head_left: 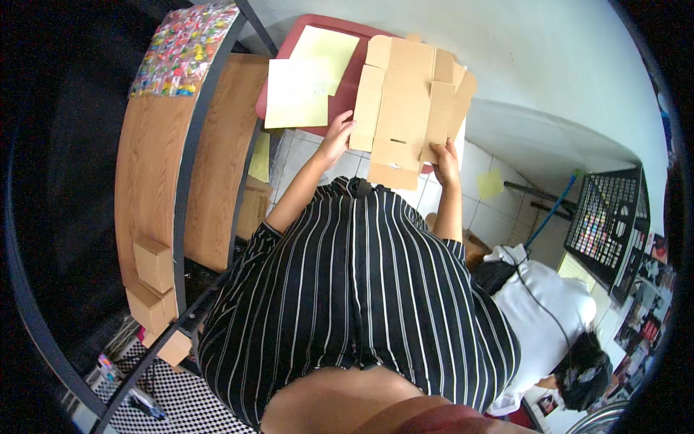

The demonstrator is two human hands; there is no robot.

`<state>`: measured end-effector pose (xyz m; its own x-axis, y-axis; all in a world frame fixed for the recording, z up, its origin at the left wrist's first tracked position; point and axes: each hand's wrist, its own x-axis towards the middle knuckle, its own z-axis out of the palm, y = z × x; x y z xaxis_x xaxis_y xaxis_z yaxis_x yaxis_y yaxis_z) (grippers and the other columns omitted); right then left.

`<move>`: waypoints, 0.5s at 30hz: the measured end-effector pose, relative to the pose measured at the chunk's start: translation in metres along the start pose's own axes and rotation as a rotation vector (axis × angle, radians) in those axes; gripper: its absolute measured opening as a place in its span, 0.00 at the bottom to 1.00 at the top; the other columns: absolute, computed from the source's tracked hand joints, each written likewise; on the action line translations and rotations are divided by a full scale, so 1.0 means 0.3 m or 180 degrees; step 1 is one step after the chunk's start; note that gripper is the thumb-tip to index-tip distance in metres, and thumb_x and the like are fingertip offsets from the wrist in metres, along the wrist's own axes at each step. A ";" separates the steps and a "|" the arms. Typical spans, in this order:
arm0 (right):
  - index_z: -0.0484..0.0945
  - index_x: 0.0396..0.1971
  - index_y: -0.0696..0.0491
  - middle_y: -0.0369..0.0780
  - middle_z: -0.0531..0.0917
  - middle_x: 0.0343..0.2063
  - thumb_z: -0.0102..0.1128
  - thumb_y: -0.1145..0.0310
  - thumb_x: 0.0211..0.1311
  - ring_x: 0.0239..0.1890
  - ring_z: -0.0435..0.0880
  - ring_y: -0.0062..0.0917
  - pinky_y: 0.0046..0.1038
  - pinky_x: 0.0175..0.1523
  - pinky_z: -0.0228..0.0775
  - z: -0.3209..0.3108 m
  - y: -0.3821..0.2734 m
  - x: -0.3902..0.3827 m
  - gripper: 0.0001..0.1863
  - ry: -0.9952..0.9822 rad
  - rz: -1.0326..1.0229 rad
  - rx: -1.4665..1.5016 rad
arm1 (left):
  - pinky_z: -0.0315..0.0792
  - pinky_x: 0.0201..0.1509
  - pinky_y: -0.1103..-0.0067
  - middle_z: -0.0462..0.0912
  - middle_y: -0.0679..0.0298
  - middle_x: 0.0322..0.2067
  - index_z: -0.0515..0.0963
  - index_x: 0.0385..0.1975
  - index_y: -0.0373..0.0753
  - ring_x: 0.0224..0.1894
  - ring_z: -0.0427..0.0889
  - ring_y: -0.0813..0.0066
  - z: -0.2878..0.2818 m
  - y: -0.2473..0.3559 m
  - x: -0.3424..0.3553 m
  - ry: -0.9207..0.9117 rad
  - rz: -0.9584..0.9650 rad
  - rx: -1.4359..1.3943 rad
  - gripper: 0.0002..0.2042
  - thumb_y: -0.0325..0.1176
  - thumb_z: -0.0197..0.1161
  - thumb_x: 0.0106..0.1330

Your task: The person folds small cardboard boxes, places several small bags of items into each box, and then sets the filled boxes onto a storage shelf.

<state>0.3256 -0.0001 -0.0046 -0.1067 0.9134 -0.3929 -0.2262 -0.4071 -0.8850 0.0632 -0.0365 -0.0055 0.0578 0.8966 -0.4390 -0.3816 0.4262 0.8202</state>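
Across the near edge of the red bench [348, 92], left hand [336, 142] and right hand [447, 163] hold opposite sides of the flat cardboard [406, 94], where even pressure should spare its creases.

Right hand [446, 160] up at the top centre, and its fingertips vanish under the flattened cardboard box [405, 87]! That cardboard blocks much of the red table [342, 103], while the white sheet [293, 94] covers part of the yellow sheet [329, 50], its marks too faint to make out. Upper left, those colourful packets [184, 47] are just too small to tell. Swing to the right: tiny items at the black basket [603, 217], impossible to pick out! Lower right, the co-worker [546, 318] is partly behind the striped shirt [354, 282], and a round metal thing [603, 422] is sliced off by the bottom edge.
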 end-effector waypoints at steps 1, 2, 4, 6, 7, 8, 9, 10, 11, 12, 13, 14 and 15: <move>0.54 0.52 0.61 0.48 0.68 0.46 0.45 0.77 0.52 0.46 0.71 0.32 0.29 0.49 0.65 -0.017 0.034 0.003 0.25 0.0031 -0.0040 -0.0199 | 0.66 0.47 0.72 0.65 0.55 0.51 0.46 0.59 0.38 0.50 0.68 0.68 -0.004 -0.020 0.010 -0.0003 -0.0034 0.0259 0.27 0.38 0.46 0.63; 0.53 0.53 0.59 0.48 0.68 0.46 0.44 0.75 0.53 0.46 0.70 0.34 0.31 0.48 0.66 -0.016 0.051 -0.005 0.25 0.0156 -0.0091 -0.0392 | 0.66 0.47 0.72 0.65 0.55 0.51 0.46 0.59 0.39 0.50 0.68 0.68 -0.012 -0.043 0.016 0.0009 -0.0080 0.0515 0.26 0.37 0.46 0.63; 0.52 0.53 0.57 0.48 0.67 0.47 0.43 0.72 0.53 0.46 0.70 0.36 0.33 0.47 0.67 -0.006 0.094 -0.031 0.25 0.0398 -0.0182 -0.0784 | 0.68 0.49 0.72 0.64 0.54 0.51 0.48 0.59 0.38 0.51 0.68 0.66 -0.026 -0.097 0.012 -0.0032 -0.0131 0.0625 0.25 0.35 0.46 0.64; 0.52 0.54 0.54 0.47 0.66 0.48 0.40 0.68 0.55 0.45 0.72 0.35 0.35 0.43 0.70 0.026 0.093 -0.057 0.25 0.0508 0.0145 -0.0437 | 0.68 0.50 0.72 0.65 0.53 0.50 0.49 0.59 0.38 0.50 0.69 0.65 -0.041 -0.117 0.021 -0.0076 -0.0258 0.0527 0.25 0.35 0.45 0.64; 0.51 0.54 0.53 0.46 0.65 0.49 0.38 0.66 0.56 0.44 0.73 0.34 0.36 0.41 0.71 0.017 0.092 -0.066 0.24 0.0587 0.0285 -0.0265 | 0.68 0.51 0.72 0.65 0.53 0.50 0.49 0.59 0.38 0.49 0.70 0.64 -0.028 -0.111 0.024 -0.0128 -0.0314 0.0476 0.24 0.35 0.45 0.64; 0.55 0.53 0.52 0.46 0.65 0.50 0.34 0.65 0.56 0.45 0.72 0.38 0.41 0.42 0.71 0.002 0.102 -0.066 0.22 0.0553 0.0380 0.0327 | 0.68 0.51 0.71 0.64 0.52 0.51 0.51 0.58 0.38 0.49 0.70 0.62 -0.016 -0.100 0.031 -0.0187 -0.0464 0.0286 0.23 0.34 0.42 0.64; 0.56 0.52 0.52 0.47 0.64 0.51 0.34 0.64 0.57 0.46 0.71 0.41 0.42 0.43 0.70 -0.011 0.103 -0.077 0.21 0.0275 0.0277 0.0670 | 0.67 0.51 0.71 0.65 0.52 0.50 0.51 0.58 0.38 0.48 0.71 0.62 -0.019 -0.101 0.034 -0.0207 -0.0308 0.0143 0.22 0.35 0.41 0.64; 0.56 0.51 0.51 0.48 0.62 0.52 0.34 0.62 0.57 0.47 0.69 0.43 0.43 0.44 0.69 -0.028 0.101 -0.089 0.21 -0.0006 0.0171 0.1009 | 0.67 0.51 0.70 0.67 0.53 0.49 0.51 0.58 0.37 0.48 0.72 0.63 -0.024 -0.099 0.039 -0.0223 -0.0151 -0.0001 0.22 0.36 0.40 0.64; 0.57 0.50 0.51 0.49 0.61 0.53 0.34 0.60 0.58 0.49 0.68 0.45 0.44 0.44 0.69 -0.040 0.101 -0.100 0.20 -0.0290 0.0060 0.1346 | 0.67 0.51 0.70 0.68 0.54 0.48 0.52 0.58 0.37 0.47 0.73 0.64 -0.028 -0.100 0.039 -0.0235 0.0006 -0.0148 0.22 0.37 0.39 0.64; 0.57 0.51 0.52 0.49 0.60 0.53 0.36 0.64 0.57 0.49 0.68 0.47 0.45 0.45 0.68 -0.040 0.090 -0.107 0.21 -0.0186 0.0090 0.1373 | 0.67 0.52 0.70 0.68 0.54 0.49 0.53 0.57 0.37 0.48 0.72 0.64 -0.027 -0.096 0.035 -0.0236 0.0127 -0.0118 0.22 0.36 0.40 0.64; 0.57 0.52 0.52 0.49 0.60 0.53 0.37 0.65 0.57 0.49 0.68 0.47 0.45 0.46 0.68 -0.037 0.082 -0.111 0.21 -0.0193 0.0042 0.1255 | 0.68 0.51 0.71 0.68 0.54 0.49 0.54 0.57 0.37 0.48 0.72 0.65 -0.025 -0.093 0.033 -0.0262 0.0187 -0.0085 0.21 0.36 0.41 0.64; 0.56 0.53 0.52 0.50 0.60 0.53 0.38 0.66 0.57 0.49 0.68 0.47 0.45 0.47 0.68 -0.030 0.076 -0.113 0.22 -0.0202 -0.0003 0.1135 | 0.68 0.51 0.71 0.68 0.55 0.48 0.54 0.57 0.38 0.47 0.73 0.65 -0.024 -0.090 0.031 -0.0285 0.0248 -0.0053 0.21 0.35 0.42 0.64; 0.56 0.53 0.53 0.50 0.61 0.53 0.39 0.67 0.57 0.49 0.68 0.46 0.44 0.48 0.67 -0.024 0.069 -0.115 0.22 -0.0213 -0.0053 0.1007 | 0.69 0.50 0.72 0.68 0.55 0.48 0.55 0.56 0.38 0.47 0.73 0.66 -0.019 -0.085 0.030 -0.0313 0.0316 -0.0028 0.20 0.34 0.43 0.64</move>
<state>0.3316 -0.0400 -0.0111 -0.1614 0.9218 -0.3524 -0.5170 -0.3831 -0.7655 0.0682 -0.0399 -0.0325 0.1094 0.9420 -0.3173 -0.3980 0.3340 0.8544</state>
